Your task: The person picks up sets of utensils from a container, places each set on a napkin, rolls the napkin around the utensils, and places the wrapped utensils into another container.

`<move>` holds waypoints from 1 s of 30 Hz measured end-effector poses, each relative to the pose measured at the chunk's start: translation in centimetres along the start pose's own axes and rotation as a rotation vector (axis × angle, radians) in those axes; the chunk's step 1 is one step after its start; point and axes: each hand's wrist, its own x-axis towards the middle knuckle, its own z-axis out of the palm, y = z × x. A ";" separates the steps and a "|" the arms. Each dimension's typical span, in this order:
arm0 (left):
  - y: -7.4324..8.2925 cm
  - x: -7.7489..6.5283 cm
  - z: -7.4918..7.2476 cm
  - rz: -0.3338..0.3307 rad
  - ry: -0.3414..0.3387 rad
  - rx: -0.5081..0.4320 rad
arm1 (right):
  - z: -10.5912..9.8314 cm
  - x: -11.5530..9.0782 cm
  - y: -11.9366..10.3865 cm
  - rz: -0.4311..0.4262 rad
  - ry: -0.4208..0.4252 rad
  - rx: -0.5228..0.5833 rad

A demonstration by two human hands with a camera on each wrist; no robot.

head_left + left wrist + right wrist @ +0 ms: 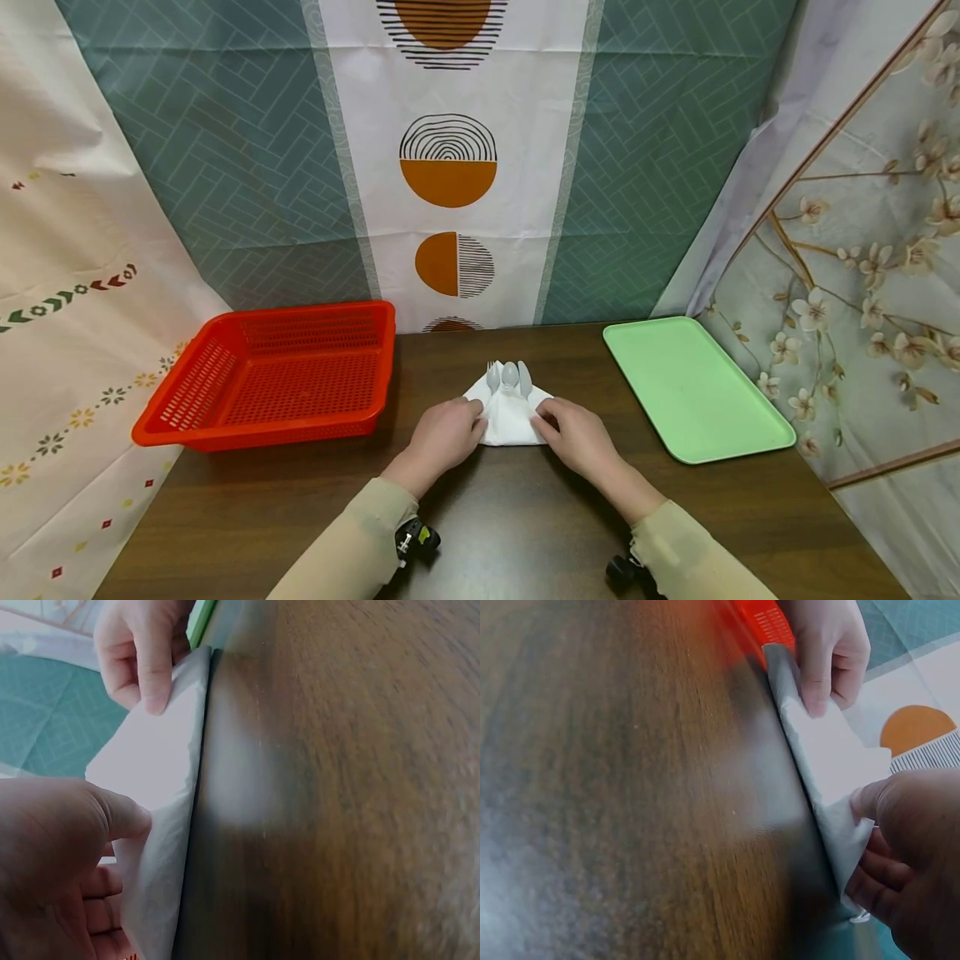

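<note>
A white paper napkin, partly folded, lies in the middle of the table. On it sit a pale plastic fork, a spoon and a knife side by side, their heads pointing away from me and their handles covered by the napkin. My left hand pinches the napkin's left side, thumb on top and fingers beneath, as the left wrist view shows. Opposite it, my right hand grips the right side in the same way. The cutlery is hidden in both wrist views.
To the left stands a red plastic basket with perforated walls. A light green tray lies at the right. The dark wooden table ends at the back against a patterned curtain, with more cloth hanging on both sides.
</note>
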 end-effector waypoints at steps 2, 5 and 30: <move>0.0 0.1 0.2 -0.008 0.006 0.014 | 0.1 0.1 0.0 0.007 -0.002 -0.001; 0.0 0.2 0.4 -0.021 0.001 0.034 | 0.2 0.3 0.1 0.014 -0.003 0.000; 0.4 0.4 1.3 -0.044 0.035 0.119 | 1.2 0.6 0.0 0.039 0.023 -0.015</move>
